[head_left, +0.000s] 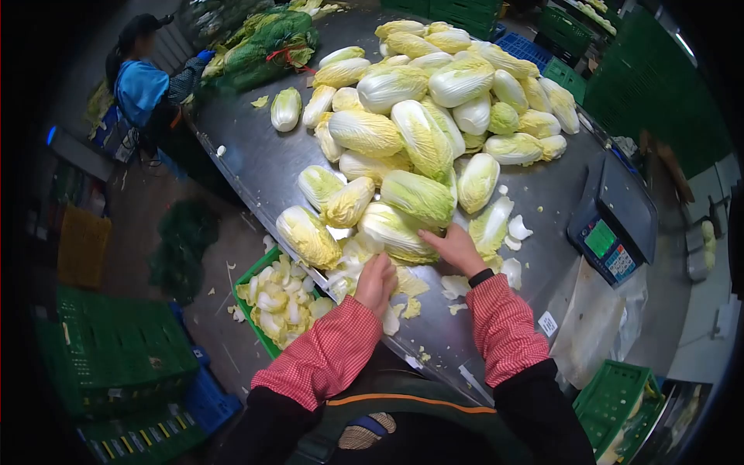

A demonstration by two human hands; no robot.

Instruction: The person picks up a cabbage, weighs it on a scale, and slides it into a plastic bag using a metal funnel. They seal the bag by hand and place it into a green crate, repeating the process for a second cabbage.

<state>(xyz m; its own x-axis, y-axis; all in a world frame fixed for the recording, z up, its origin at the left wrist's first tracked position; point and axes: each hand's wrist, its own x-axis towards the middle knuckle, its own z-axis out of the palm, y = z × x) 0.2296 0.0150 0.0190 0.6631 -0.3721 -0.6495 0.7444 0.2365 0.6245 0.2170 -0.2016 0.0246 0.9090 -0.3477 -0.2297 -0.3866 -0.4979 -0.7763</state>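
Note:
A large heap of pale yellow and white napa cabbages (368, 133) lies on the metal table (256, 167). My right hand (456, 249) touches the lower right of a cabbage (394, 231) at the near edge of the heap, thumb and fingers apart. Left of it, my left hand (376, 285) is over loose leaves (353, 260) near the table edge; its fingers are bent and partly hidden, so what it holds cannot be made out. Trimmed leaf pieces (409, 284) are scattered between and around the hands.
Below the table's left edge stands a green crate (246, 298) of leaves. A scale (612, 221) is at the right. A person (147, 89) stands at the upper left by net-covered cabbages (267, 50). Green crates (116, 349) are stacked at lower left.

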